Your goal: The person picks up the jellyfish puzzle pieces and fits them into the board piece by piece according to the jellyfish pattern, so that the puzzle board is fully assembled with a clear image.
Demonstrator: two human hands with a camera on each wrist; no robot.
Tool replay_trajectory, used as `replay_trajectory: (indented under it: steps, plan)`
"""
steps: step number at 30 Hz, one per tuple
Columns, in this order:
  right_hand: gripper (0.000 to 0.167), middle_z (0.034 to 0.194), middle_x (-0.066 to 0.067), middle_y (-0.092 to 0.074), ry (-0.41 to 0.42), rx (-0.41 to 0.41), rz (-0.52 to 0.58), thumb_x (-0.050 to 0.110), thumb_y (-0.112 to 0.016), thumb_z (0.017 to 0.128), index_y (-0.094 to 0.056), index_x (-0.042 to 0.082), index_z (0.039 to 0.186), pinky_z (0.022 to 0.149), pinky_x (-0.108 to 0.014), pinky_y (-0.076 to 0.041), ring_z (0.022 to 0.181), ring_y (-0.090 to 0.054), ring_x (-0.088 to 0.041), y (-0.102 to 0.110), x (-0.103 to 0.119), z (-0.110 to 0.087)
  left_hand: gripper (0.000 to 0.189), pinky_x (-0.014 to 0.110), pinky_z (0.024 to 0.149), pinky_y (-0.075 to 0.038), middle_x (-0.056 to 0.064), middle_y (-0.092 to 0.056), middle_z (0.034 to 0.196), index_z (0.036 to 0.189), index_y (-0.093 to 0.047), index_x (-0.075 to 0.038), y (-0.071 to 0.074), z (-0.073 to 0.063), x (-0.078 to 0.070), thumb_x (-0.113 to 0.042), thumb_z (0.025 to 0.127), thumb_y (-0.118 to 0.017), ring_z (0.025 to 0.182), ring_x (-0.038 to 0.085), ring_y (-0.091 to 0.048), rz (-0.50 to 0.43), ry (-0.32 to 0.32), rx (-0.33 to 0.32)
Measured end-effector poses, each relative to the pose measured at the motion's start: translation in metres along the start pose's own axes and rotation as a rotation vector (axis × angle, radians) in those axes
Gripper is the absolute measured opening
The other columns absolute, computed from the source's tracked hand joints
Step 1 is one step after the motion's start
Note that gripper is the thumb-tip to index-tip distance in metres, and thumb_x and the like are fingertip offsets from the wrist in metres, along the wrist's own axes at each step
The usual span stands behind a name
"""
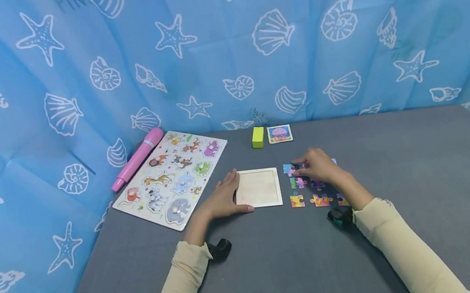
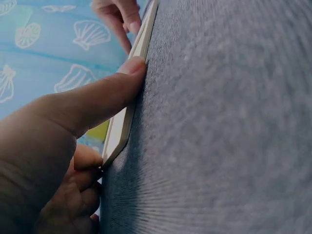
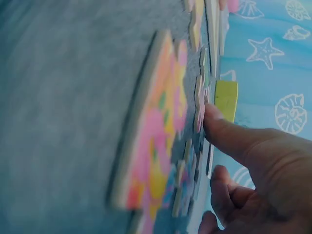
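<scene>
My left hand [image 1: 221, 199] grips the left side of a shallow square wooden puzzle tray [image 1: 258, 188]. In the left wrist view the thumb [image 2: 109, 95] lies along the near edge of the tray [image 2: 115, 134], with curled fingers at its corner. The tray's bed is bare wood. To its right, my right hand [image 1: 320, 167] pinches a pinkish jigsaw piece [image 1: 292, 173] at the upper left of the loose pieces. The right wrist view shows the thumb [image 3: 224, 127] against that group; the index fingertip is hidden. Other pieces [image 1: 321, 200] lie spread below, partly covered by the hand.
A white animal peg board [image 1: 162, 184] lies to the left, with a pink wand-like stick [image 1: 138, 158] along its edge. Behind the tray stand a yellow-green block [image 1: 258, 137] and a small jellyfish picture card [image 1: 279, 134]. A blue shell-print curtain [image 1: 221, 66] hangs behind the table.
</scene>
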State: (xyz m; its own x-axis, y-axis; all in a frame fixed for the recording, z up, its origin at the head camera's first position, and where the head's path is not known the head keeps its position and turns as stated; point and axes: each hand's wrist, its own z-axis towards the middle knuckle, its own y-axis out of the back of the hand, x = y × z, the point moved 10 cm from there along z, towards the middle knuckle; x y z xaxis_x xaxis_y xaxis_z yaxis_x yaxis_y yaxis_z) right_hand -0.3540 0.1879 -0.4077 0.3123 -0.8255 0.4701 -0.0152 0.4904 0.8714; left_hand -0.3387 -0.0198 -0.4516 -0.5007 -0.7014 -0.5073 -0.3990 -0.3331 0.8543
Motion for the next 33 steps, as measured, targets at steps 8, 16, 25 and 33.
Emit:
replay_trajectory:
  steps: [8,16,25,33]
  plan:
    - [0.027,0.065,-0.008,-0.045,-0.084,-0.02,0.055,0.013,-0.071,0.079,-0.07,0.0,0.103,0.056,-0.027,-0.027,0.061,-0.031,-0.017,-0.006,-0.009,0.004,0.103,0.047,0.116,-0.006,0.012,-0.004,0.156,0.147,-0.009,-0.002,-0.001,0.0,0.006,-0.047,0.077,-0.069,0.144,0.025,-0.004,0.015,0.035,-0.027]
    - [0.027,0.066,-0.006,-0.042,-0.053,-0.065,0.069,0.013,-0.071,0.079,-0.07,-0.003,0.1,0.059,-0.028,-0.026,0.064,-0.034,-0.018,-0.003,0.006,0.011,0.104,0.045,0.117,-0.005,0.01,-0.004,0.156,0.147,-0.009,-0.003,-0.001,0.0,0.006,-0.047,0.076,-0.07,0.144,0.024,-0.003,0.002,0.029,-0.04]
    - [0.029,0.073,-0.009,-0.052,-0.004,-0.014,0.156,0.015,-0.073,0.077,-0.07,-0.002,0.1,0.06,-0.027,-0.031,0.067,-0.039,-0.017,-0.033,0.056,0.03,0.101,0.043,0.117,-0.008,0.012,-0.006,0.156,0.147,-0.01,-0.003,0.002,-0.002,0.006,-0.044,0.078,-0.07,0.144,0.025,-0.005,-0.005,0.028,-0.026]
    - [0.028,0.076,-0.011,-0.055,-0.021,0.005,0.168,0.015,-0.074,0.076,-0.071,0.0,0.099,0.063,-0.027,-0.033,0.071,-0.043,-0.018,-0.052,0.074,0.041,0.1,0.042,0.117,-0.008,0.01,-0.005,0.156,0.148,-0.011,-0.003,0.001,-0.002,0.008,-0.046,0.078,-0.069,0.144,0.024,-0.003,-0.008,0.043,-0.015]
